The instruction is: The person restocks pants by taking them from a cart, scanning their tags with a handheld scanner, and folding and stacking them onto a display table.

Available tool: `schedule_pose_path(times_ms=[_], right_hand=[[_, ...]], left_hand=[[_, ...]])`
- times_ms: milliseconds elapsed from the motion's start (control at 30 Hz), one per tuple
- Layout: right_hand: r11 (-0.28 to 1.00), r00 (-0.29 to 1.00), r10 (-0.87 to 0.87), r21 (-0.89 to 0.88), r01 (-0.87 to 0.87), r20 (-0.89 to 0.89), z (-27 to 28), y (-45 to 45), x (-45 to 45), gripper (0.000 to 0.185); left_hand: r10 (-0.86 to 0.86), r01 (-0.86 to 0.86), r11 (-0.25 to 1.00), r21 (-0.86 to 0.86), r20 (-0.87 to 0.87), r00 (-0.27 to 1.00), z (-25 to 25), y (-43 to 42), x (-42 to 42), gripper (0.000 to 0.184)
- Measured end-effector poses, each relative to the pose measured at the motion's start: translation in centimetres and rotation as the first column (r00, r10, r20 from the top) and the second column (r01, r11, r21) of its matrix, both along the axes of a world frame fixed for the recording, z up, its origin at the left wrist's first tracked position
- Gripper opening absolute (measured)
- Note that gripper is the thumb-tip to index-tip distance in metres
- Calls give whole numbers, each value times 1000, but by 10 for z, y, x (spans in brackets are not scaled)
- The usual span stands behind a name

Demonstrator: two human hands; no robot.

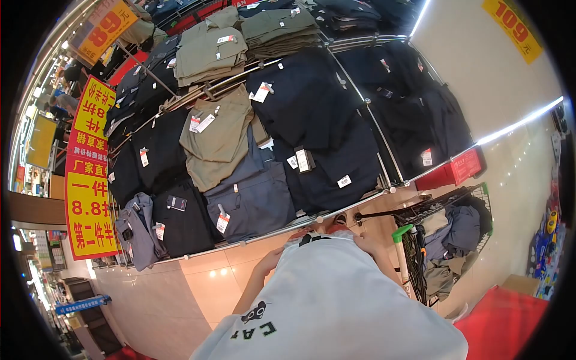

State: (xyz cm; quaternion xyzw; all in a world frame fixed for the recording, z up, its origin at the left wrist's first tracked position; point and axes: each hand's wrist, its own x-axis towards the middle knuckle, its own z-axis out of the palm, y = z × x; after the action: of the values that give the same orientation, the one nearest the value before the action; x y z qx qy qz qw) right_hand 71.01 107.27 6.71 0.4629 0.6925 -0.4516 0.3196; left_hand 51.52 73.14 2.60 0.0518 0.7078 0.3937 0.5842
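My left hand (273,259) is low at the left side of my white shirt (327,294), close to its hem. On the other side, my right hand (367,241) is against the shirt's right edge, near the display rack. The fingers of both hands are small and partly hidden, so whether they grip the hem cannot be made out. Just beyond my hands, blue-grey folded trousers (255,195) with a price tag lie at the rack's front edge. Black trousers (180,222) and an olive folded garment (216,144) lie beside and behind them.
A shopping cart (414,264) at my right holds piled clothes (456,231). Metal rails (367,102) divide the rack, with dark garments (414,114) to the right. A red-and-yellow sign (90,174) stands at left. A red surface (504,321) is at lower right.
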Motion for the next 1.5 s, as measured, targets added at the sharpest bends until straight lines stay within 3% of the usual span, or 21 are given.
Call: schedule_pose_path(times_ms=[100,233,333,400,467,533,600,633,700,833,933,967,1033,1100,1167,1233,1300,1367,1500], right_hand=[[1000,1000,-17,-8,17,-21,3,-2,-3,68],[1000,999,-18,-2,18,-27,2,1,-5,65],[999,999,-3,-42,1,-46,1,6,-5,64],[997,998,-4,-74,0,-59,1,10,-4,62],[994,989,107,-26,-111,-99,1,15,-3,59],[987,977,158,2,-159,-140,21,22,-9,58],[980,939,195,23,-197,-282,29,32,-19,55],[984,912,171,11,-180,-373,29,37,-20,53],[992,897,127,43,-120,-423,73,35,-38,48],[987,845,129,152,-57,-520,96,37,-55,46],[974,828,171,221,-58,-534,84,37,-60,43],[974,830,167,220,-55,-532,90,35,-61,43],[997,852,64,67,-35,-519,100,30,-61,43],[998,852,56,46,-38,-521,95,28,-53,43],[999,849,49,25,-42,-525,93,28,-47,42],[997,873,83,34,-76,-480,93,29,-45,41],[995,860,100,75,-72,-501,99,30,-44,40],[991,847,115,117,-63,-519,107,31,-42,40],[994,847,65,109,-9,-528,132,35,-38,39]], left_hand=[[-122,122,991,-56,-9,992,2,3,-7,46],[-129,126,990,-66,-38,991,-14,1,-8,45],[-260,250,964,-94,-123,958,-20,-1,-13,46],[-387,358,920,-157,-230,893,5,8,-22,47],[-364,351,931,-98,-233,902,10,9,-28,47],[-344,344,938,-44,-226,911,15,7,-37,48],[-316,316,941,120,-24,949,21,17,-57,52],[-326,325,938,119,-9,945,30,26,-65,52],[-391,387,915,-112,-21,920,58,51,-83,55],[-370,370,928,-35,3,929,79,102,-98,57],[-389,395,918,-35,-277,879,66,134,-100,54],[-392,398,917,-35,-275,878,64,143,-100,54],[-311,349,937,0,-451,836,59,159,-99,50],[-245,316,946,71,-484,840,64,175,-94,42],[-53,156,975,157,-521,852,75,191,-88,35],[-49,209,958,196,-607,794,55,203,-100,31],[72,206,942,266,-758,648,58,221,-109,34],[106,157,951,267,-756,646,72,241,-118,38],[244,226,909,349,-888,389,76,287,-148,61]])
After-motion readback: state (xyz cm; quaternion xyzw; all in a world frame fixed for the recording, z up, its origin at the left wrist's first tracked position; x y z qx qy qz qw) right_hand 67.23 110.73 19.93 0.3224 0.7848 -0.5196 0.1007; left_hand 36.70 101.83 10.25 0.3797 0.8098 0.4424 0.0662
